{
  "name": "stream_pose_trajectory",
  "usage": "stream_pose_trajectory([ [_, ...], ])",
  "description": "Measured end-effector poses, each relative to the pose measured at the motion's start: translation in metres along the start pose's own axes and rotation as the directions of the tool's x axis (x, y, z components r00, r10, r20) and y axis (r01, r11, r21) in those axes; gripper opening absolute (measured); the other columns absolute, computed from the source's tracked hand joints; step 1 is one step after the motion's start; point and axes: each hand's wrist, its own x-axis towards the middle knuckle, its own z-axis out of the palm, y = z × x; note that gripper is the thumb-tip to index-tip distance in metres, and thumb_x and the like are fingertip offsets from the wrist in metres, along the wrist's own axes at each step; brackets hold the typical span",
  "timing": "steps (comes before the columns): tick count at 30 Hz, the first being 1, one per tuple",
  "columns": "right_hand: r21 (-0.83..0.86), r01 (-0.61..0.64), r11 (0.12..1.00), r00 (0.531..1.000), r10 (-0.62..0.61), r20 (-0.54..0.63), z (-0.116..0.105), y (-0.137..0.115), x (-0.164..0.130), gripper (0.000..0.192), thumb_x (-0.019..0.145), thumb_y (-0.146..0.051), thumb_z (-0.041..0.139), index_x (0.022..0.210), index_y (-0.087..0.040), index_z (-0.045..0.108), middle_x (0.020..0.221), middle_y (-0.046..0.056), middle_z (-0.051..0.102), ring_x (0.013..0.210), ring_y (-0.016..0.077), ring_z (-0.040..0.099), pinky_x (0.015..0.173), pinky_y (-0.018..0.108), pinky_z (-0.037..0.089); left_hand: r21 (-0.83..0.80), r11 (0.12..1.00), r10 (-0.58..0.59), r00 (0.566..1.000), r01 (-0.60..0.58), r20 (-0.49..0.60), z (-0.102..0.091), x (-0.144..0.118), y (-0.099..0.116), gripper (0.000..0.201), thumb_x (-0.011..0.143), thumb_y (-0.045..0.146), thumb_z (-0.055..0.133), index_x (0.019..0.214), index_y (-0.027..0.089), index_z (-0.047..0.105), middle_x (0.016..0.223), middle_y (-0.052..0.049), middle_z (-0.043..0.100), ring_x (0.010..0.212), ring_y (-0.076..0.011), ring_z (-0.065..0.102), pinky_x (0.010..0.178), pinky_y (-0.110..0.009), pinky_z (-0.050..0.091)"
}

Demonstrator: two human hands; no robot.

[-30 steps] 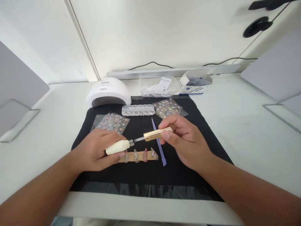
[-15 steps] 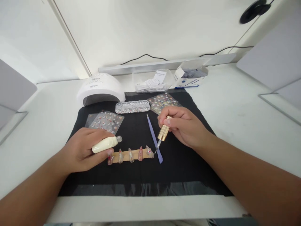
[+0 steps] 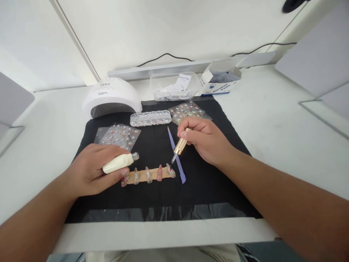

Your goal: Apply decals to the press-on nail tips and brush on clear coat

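My left hand (image 3: 95,171) is closed around a cream nail polish bottle (image 3: 117,163), tilted on its side with its clear neck uncapped and pointing right. Between the fingers of my right hand (image 3: 204,138) is a nail polish brush (image 3: 181,145) with a ribbed gold cap. Its bristle tip meets the rightmost false nail (image 3: 171,171). Several decorated false nails, among them a pink one (image 3: 159,173), stand in a row on a tan strip (image 3: 142,175). My left fingertips are beside the leftmost false nail (image 3: 124,180).
Purple tweezers (image 3: 177,156) lie right of the strip on a black cloth (image 3: 152,203). Behind are sticker sheets (image 3: 120,135), a rhinestone case (image 3: 151,118), a white nail lamp (image 3: 111,94), a clear plastic tub (image 3: 160,87) and an alcohol pad box (image 3: 218,87).
My right hand has brought the brush left, from beside the rightmost false nail onto it. The left hand still holds the bottle. The whole view has shifted slightly.
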Motion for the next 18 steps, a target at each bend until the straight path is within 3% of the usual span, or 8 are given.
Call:
stream_pose_trajectory([
  [3, 0.038, 0.000, 0.999, 1.000, 0.000, -0.015, -0.0009, 0.0000, 0.0006, 0.008, 0.070, -0.015, 0.058, 0.062, -0.018, 0.058, 0.053, -0.005, 0.048, 0.048, 0.0084, 0.037, 0.049, 0.026, 0.027, -0.005, 1.000, -0.001, 1.000, 0.001, 0.005, 0.0002, 0.0002, -0.0001, 0.010, 0.098, 0.025, 0.054, 0.106, 0.022, 0.058, 0.071, 0.002, 0.068, 0.054, -0.0131, 0.060, 0.053, -0.024, 0.045],
  [10, 0.045, -0.053, 0.998, 0.996, 0.049, 0.077, -0.0008, -0.0011, -0.0041, 0.007, 0.070, -0.018, 0.060, 0.063, -0.018, 0.059, 0.055, -0.004, 0.050, 0.051, 0.0109, 0.043, 0.050, 0.027, 0.031, 0.002, 1.000, -0.002, 1.000, 0.002, 0.007, 0.0002, -0.0002, -0.0009, 0.010, 0.098, 0.024, 0.054, 0.107, 0.022, 0.058, 0.070, 0.003, 0.066, 0.055, -0.0127, 0.060, 0.054, -0.023, 0.045],
  [18, -0.073, 0.033, 0.997, 0.999, -0.036, -0.039, 0.0050, 0.0009, -0.0018, 0.011, 0.071, -0.015, 0.058, 0.061, -0.019, 0.059, 0.056, -0.004, 0.048, 0.056, 0.0114, 0.040, 0.054, 0.028, 0.029, 0.009, 1.000, 0.000, 1.000, 0.000, 0.019, 0.0010, 0.0002, 0.0001, 0.010, 0.099, 0.026, 0.053, 0.107, 0.022, 0.058, 0.072, 0.003, 0.067, 0.056, -0.0130, 0.060, 0.055, -0.023, 0.045],
])
